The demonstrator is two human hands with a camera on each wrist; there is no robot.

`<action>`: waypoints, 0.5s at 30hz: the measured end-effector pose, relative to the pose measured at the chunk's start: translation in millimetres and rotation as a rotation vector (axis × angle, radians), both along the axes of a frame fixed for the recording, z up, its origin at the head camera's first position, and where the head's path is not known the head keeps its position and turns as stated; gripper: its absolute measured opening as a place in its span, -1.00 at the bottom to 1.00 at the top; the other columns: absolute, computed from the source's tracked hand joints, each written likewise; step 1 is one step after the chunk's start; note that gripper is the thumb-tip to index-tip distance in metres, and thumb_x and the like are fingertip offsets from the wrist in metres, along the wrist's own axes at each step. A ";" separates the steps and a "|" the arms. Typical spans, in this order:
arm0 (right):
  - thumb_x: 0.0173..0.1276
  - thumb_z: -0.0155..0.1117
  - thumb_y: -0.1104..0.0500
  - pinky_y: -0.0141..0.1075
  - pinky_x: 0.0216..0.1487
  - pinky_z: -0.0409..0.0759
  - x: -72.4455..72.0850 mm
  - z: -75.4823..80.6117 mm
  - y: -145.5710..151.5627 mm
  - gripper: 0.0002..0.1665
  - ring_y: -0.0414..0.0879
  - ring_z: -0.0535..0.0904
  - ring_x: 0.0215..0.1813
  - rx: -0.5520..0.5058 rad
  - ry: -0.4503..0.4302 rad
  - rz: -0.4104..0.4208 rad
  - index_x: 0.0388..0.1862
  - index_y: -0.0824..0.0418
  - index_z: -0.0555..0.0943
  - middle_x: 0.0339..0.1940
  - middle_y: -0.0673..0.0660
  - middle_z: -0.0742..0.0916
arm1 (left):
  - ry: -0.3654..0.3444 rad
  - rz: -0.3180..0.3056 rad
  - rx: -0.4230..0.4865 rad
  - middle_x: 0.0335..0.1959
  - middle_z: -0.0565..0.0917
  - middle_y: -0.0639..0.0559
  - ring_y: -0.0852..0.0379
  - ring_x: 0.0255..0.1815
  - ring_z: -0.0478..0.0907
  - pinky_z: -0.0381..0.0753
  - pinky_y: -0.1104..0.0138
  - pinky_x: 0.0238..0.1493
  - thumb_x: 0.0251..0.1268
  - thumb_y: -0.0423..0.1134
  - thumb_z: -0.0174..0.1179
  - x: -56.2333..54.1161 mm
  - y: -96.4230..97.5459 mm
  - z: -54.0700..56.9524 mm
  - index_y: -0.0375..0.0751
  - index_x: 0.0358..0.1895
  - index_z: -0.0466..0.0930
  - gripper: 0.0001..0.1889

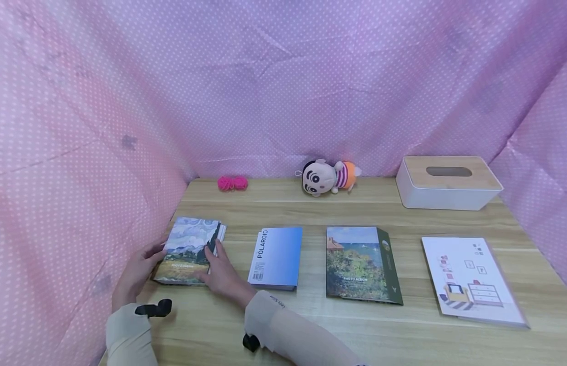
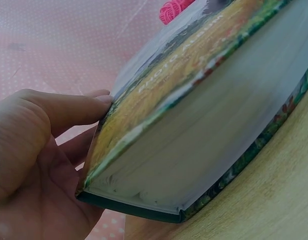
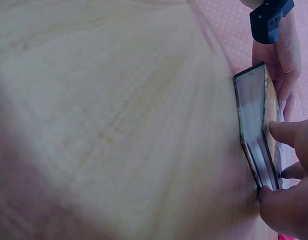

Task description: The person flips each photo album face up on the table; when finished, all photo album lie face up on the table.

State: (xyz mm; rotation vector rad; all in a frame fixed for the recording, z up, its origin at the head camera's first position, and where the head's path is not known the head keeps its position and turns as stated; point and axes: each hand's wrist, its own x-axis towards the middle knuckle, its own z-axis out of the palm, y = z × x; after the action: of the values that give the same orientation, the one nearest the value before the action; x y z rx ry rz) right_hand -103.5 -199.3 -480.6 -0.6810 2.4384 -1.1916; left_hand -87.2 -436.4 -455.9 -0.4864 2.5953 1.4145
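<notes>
There's one container on the table (image 1: 206, 333), a white tissue box (image 1: 448, 198) with a wood-toned lid, at the right of the head view about mid-height; its slot is too dim to tell what's inside. I count four albums in a row across the lower half: the landscape album (image 1: 192, 249) at the left, a blue Polaroid album (image 1: 279, 256) next along, a seaside album (image 1: 356, 264) right of centre and a white album (image 1: 471, 274) at lower right. One plush doll (image 1: 331, 178) lies near the middle, one pink yarn bundle (image 1: 232, 183) well to its left. The landscape album shows swirling pale sky over dark trees and a golden field, with thick pale pages. The left hand (image 1: 139, 267) grips its left edge, thumb on the cover; the right hand (image 1: 226, 277) pinches its right side.
</notes>
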 end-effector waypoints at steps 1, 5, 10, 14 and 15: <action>0.36 0.16 -0.20 -0.30 0.45 0.22 0.1 1.0 0.6 -0.14 -0.09 -0.09 0.58 -0.003 -0.009 0.000 0.52 0.04 0.12 0.60 0.10 -0.05 | -0.001 0.000 -0.003 0.43 0.21 -0.32 -0.16 0.39 0.19 0.36 0.21 0.21 0.52 -0.03 -0.11 0.2 0.3 0.1 -0.16 0.51 0.04 -0.40; 0.34 0.18 -0.20 -0.28 0.45 0.22 -0.4 5.2 2.6 -0.13 -0.07 -0.03 0.57 -0.013 -0.020 0.002 0.52 0.04 0.14 0.60 0.10 0.00 | -0.030 0.013 -0.014 0.42 0.21 -0.35 -0.17 0.35 0.24 0.37 0.34 0.04 0.52 -0.02 -0.14 0.8 2.0 1.7 -0.15 0.51 0.02 -0.39; 0.34 0.21 -0.14 -0.24 0.47 0.19 -5.1 10.8 8.2 -0.14 0.01 0.04 0.55 -0.047 0.002 0.014 0.52 0.09 0.14 0.58 0.17 0.07 | -0.048 0.039 -0.022 0.39 0.25 -0.33 -0.15 0.29 0.28 0.40 0.23 0.06 0.52 0.06 -0.18 0.0 7.1 6.7 -0.12 0.51 0.02 -0.38; 0.35 0.22 -0.06 -0.22 0.46 0.21 -11.1 17.3 15.1 -0.17 0.02 0.09 0.54 -0.050 0.003 0.002 0.51 0.09 0.15 0.57 0.17 0.11 | -0.013 0.067 -0.065 0.39 0.26 -0.37 -0.22 0.29 0.30 0.37 0.00 0.19 0.51 0.08 -0.19 -2.7 11.6 11.7 -0.17 0.50 0.06 -0.37; 0.36 0.22 -0.04 -0.21 0.46 0.21 -12.7 19.7 17.2 -0.18 0.02 0.09 0.54 -0.049 -0.001 -0.001 0.51 0.08 0.15 0.57 0.16 0.12 | -0.007 0.074 -0.079 0.39 0.25 -0.38 -0.25 0.30 0.29 0.35 -0.05 0.22 0.51 0.09 -0.20 -3.4 12.7 13.1 -0.18 0.49 0.07 -0.37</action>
State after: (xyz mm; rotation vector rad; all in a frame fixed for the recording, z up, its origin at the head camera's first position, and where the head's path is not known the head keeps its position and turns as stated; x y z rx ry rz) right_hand -116.2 -182.1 -461.0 -0.6938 2.4159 -1.2560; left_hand -90.7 -423.7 -442.8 -0.6024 2.6618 1.3330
